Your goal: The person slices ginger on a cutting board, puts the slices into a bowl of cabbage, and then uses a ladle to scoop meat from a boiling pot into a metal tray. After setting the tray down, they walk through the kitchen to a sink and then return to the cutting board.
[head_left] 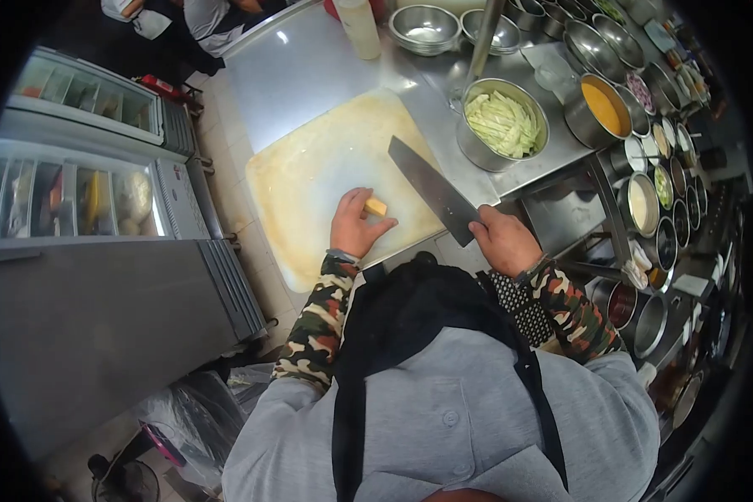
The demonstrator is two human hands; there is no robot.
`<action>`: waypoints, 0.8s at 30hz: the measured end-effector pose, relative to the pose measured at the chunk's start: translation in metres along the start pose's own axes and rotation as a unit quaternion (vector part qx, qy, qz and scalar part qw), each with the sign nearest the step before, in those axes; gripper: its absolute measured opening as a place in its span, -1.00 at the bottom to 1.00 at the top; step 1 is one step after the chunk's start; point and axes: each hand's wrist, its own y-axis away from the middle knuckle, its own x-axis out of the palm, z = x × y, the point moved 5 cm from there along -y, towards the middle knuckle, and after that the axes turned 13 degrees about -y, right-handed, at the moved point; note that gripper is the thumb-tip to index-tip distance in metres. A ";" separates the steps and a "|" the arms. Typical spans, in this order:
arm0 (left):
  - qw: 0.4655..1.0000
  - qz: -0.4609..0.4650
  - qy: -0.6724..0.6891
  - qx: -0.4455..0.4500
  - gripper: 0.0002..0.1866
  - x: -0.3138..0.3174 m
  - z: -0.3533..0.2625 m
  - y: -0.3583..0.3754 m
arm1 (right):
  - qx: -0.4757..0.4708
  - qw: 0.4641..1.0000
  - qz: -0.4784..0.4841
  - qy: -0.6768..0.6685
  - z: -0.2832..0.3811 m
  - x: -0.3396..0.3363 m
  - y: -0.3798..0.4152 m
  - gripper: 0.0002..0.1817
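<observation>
My right hand is wrapped round the handle of a large, broad-bladed kitchen knife. The blade slants up and left over the right part of a worn, stained cutting board. On the board, my left hand has its fingers and thumb curled about a small yellow-orange block of food; its exact kind cannot be made out. A gap separates the knife from this block. Beyond the knife, a steel pot holds pale green cut vegetable strips.
Stacked steel bowls and a squeeze bottle stand at the back of the steel counter. A pot of orange liquid and several small containers line the right. Glass-topped refrigerators stand left. Other people are at upper left.
</observation>
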 end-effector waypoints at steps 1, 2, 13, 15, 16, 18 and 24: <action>1.000 0.007 0.002 0.001 -0.45 -0.003 0.000 0.002 | -0.013 1.000 -0.001 0.016 0.002 -0.001 0.002 -0.74; 1.000 -0.011 0.020 -0.019 -0.46 -0.012 0.003 0.006 | -0.008 1.000 -0.001 0.015 0.003 0.004 0.006 -0.74; 0.988 0.040 -0.035 0.143 -0.76 -0.008 0.002 -0.018 | 0.014 0.997 -0.016 0.076 0.019 0.009 0.013 -0.77; 0.996 0.044 0.035 0.074 -0.75 -0.007 0.007 -0.017 | 0.019 0.997 -0.030 0.062 0.015 0.008 0.012 -0.77; 0.994 0.044 0.104 0.002 -0.75 -0.009 0.013 -0.016 | 0.021 0.998 -0.043 0.051 0.014 0.009 0.012 -0.77; 0.997 0.056 0.034 0.051 -0.78 -0.007 0.012 -0.019 | 0.030 0.997 -0.047 0.046 0.011 0.009 0.010 -0.76; 0.995 -0.015 -0.063 0.074 -0.73 -0.007 -0.008 -0.025 | 0.041 0.997 -0.068 0.021 0.004 0.005 0.011 -0.76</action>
